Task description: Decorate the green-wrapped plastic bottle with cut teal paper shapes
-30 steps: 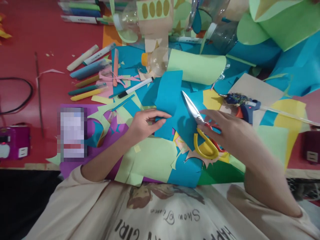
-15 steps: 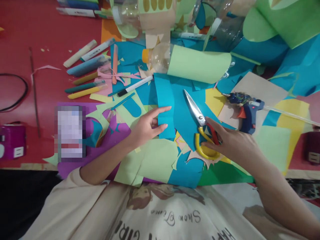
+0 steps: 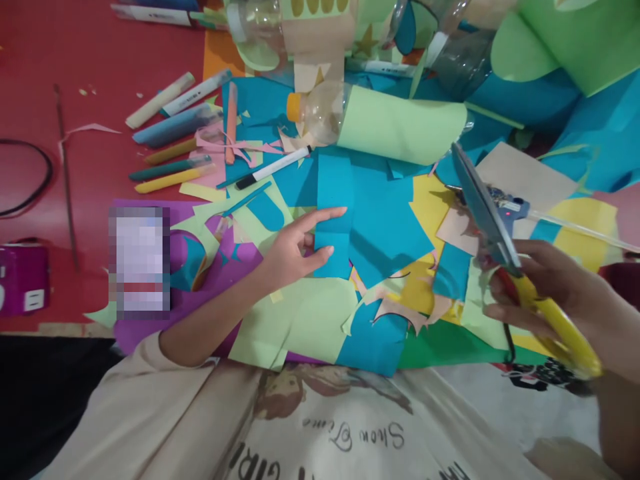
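My left hand (image 3: 295, 247) is at a blue paper strip (image 3: 333, 180), thumb and index finger on top of it. Its other fingers seem to go beneath the strip's left edge, so the paper sits between them. Over on the right, my right hand (image 3: 560, 287) grips a pair of scissors (image 3: 487, 207) by the red and yellow handles, raised above the paper with the blades pointing up and away. Behind the blades lies a blue glue gun (image 3: 515, 208), partly hidden. Under the strip spreads a larger blue sheet (image 3: 385, 227).
A bottle wrapped in light green paper (image 3: 405, 123) lies beyond the strip. Several markers (image 3: 170, 130) and a white marker with a black tip (image 3: 274, 167) lie to the left. A phone (image 3: 143, 260) rests on purple paper. Paper scraps (image 3: 400, 310) cover the front.
My right hand has lifted the scissors off the papers and carried them right, in front of the glue gun. My left hand stays nearly where it was, on the blue strip.
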A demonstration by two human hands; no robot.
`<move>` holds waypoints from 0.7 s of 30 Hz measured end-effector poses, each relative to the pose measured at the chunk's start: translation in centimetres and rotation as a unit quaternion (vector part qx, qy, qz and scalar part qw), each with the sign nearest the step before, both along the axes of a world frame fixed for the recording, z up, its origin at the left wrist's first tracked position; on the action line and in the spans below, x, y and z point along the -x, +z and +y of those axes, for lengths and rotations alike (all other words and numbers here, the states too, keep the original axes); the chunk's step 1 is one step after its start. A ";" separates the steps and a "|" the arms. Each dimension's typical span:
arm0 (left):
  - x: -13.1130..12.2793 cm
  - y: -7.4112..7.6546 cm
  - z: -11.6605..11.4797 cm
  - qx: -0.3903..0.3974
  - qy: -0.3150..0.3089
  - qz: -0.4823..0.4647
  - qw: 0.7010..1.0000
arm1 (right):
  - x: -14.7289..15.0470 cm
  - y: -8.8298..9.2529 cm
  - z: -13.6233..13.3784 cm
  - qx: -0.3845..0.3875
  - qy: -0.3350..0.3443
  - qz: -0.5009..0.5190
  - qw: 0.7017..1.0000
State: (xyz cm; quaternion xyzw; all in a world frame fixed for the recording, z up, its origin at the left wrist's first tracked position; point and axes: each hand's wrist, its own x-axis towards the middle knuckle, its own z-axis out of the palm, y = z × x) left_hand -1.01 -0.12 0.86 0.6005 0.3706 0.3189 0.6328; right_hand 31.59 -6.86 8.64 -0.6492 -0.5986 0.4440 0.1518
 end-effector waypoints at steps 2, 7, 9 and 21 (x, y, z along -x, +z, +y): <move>0.0 -0.1 -0.1 -0.009 -0.005 -0.013 1.000 | -0.3 0.1 -0.2 -0.082 0.004 -0.119 0.990; 0.0 -0.3 -0.1 -0.039 -0.018 -0.020 0.999 | -0.5 -0.4 0.7 -0.146 0.164 -0.266 0.939; 0.0 -0.3 -0.1 -0.053 -0.017 -0.012 0.998 | -0.3 -0.6 1.2 -0.157 0.222 -0.284 0.919; 0.0 -0.6 -0.5 -0.142 -0.062 -0.003 0.988 | 2.8 -1.3 2.0 -0.209 0.312 -0.299 0.877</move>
